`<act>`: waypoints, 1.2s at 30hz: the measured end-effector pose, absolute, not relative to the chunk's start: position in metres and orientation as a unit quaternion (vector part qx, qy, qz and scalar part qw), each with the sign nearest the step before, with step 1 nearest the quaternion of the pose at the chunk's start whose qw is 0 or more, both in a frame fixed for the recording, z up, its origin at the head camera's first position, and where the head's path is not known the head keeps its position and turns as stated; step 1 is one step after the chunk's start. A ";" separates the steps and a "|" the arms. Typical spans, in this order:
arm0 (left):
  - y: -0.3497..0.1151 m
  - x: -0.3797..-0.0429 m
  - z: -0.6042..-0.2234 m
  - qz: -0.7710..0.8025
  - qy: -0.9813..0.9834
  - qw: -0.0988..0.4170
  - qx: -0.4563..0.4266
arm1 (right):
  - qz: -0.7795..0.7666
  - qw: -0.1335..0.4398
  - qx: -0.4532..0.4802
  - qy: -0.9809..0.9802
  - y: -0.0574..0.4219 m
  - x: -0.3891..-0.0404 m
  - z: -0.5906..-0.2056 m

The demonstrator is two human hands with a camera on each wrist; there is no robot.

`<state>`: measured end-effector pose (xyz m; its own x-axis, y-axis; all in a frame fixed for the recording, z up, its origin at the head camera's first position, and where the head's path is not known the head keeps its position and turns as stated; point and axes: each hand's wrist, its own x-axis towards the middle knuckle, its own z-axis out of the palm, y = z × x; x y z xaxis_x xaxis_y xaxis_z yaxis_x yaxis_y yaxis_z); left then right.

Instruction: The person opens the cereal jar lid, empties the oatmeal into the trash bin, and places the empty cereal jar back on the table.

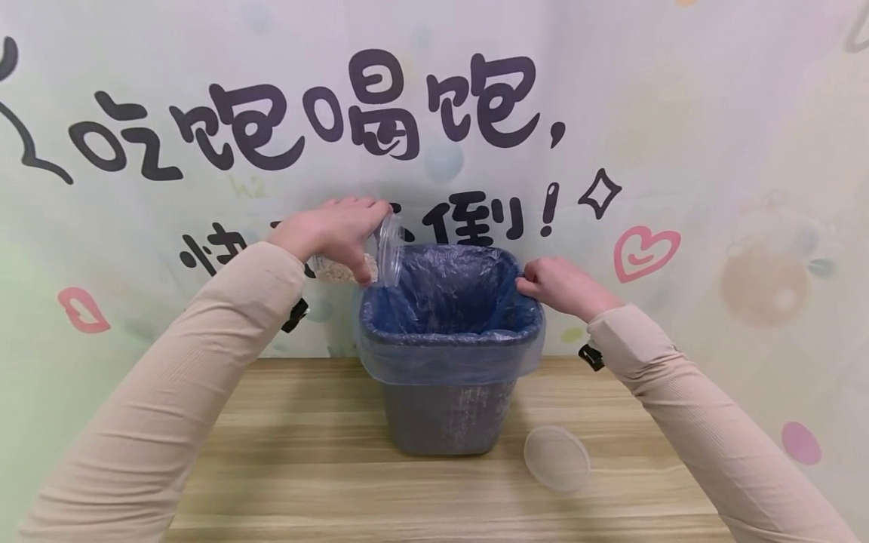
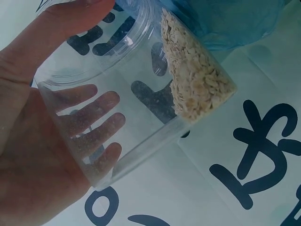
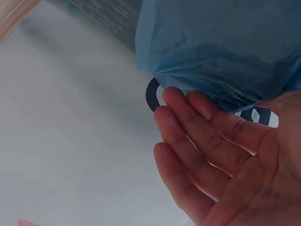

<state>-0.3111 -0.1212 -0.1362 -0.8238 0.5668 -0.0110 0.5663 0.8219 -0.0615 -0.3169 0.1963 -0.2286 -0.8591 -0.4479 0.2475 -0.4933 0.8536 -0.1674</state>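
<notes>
My left hand [image 1: 333,230] grips a clear plastic jar [image 1: 390,253], tipped on its side with its mouth toward the bin's left rim. Oat flakes [image 2: 195,75] lie along the jar's lower side in the left wrist view. A grey trash bin [image 1: 448,418] stands upright, lined with a blue plastic bag [image 1: 448,363] folded over its rim. At the bin's right rim, my right hand [image 1: 563,285] pinches the bagged edge. Its thumb is over the rim and the fingers are outside, as the right wrist view shows [image 3: 221,146]. The bin's bottom is hidden.
A round translucent lid [image 1: 557,458] lies on the wooden table [image 1: 292,452], to the right of the bin's base. Close behind the bin hangs a pale printed backdrop [image 1: 713,151] with dark lettering.
</notes>
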 end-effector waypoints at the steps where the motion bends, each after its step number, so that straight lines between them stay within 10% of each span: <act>1: -0.121 -0.311 -0.136 0.032 -0.954 0.003 -0.297 | 0.113 0.101 0.246 -0.957 0.196 -0.317 -0.229; 36: -0.107 -0.310 -0.133 0.082 -0.956 -0.016 -0.280 | 0.108 0.104 0.243 -0.958 0.196 -0.317 -0.229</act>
<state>-0.3098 -0.1075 -0.1327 -0.8431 0.5323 -0.0764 0.5375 0.8300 -0.1489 -0.3166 0.1958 -0.2290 -0.8604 -0.4431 0.2517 -0.4881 0.8585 -0.1573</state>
